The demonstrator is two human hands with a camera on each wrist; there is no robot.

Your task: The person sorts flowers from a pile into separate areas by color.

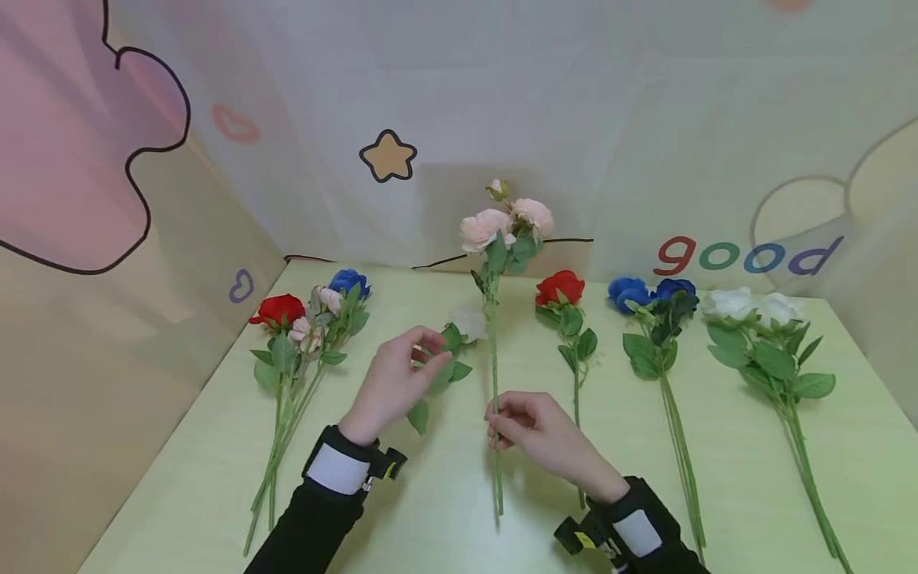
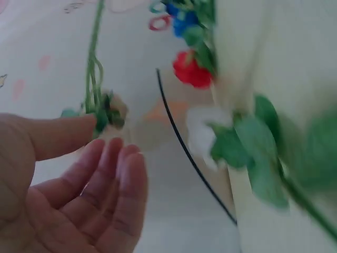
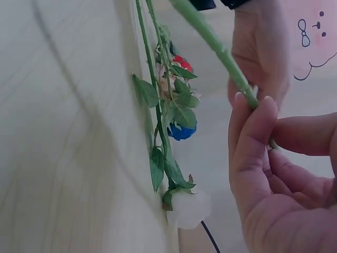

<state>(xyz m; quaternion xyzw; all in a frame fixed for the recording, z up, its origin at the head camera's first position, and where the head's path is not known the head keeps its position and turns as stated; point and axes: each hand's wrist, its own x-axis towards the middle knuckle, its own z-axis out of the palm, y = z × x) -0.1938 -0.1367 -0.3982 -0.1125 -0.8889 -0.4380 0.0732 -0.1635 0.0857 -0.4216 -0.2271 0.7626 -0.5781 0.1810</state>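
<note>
My right hand (image 1: pixel 538 434) pinches the green stem of a pale pink artificial rose spray (image 1: pixel 495 231) low down and holds it upright above the table. Two full blooms and a small bud top the spray. In the right wrist view, thumb and fingers close round the stem (image 3: pixel 224 58). My left hand (image 1: pixel 398 375) hovers left of that stem with loosely bent fingers and nothing in them. Behind it, a white rose (image 1: pixel 468 323) lies on the table, its stem partly hidden by the hand. In the left wrist view, a gap shows between thumb and fingers (image 2: pixel 134 179).
At left lie a red rose (image 1: pixel 280 309), pink flowers (image 1: pixel 304 335) and a blue rose (image 1: pixel 349 283), stems crossing. To the right lie a red rose (image 1: pixel 561 287), blue roses (image 1: pixel 631 295) and white roses (image 1: pixel 778 309) on the pale table (image 1: pixel 430 510). A printed curtain (image 1: pixel 559 96) hangs behind.
</note>
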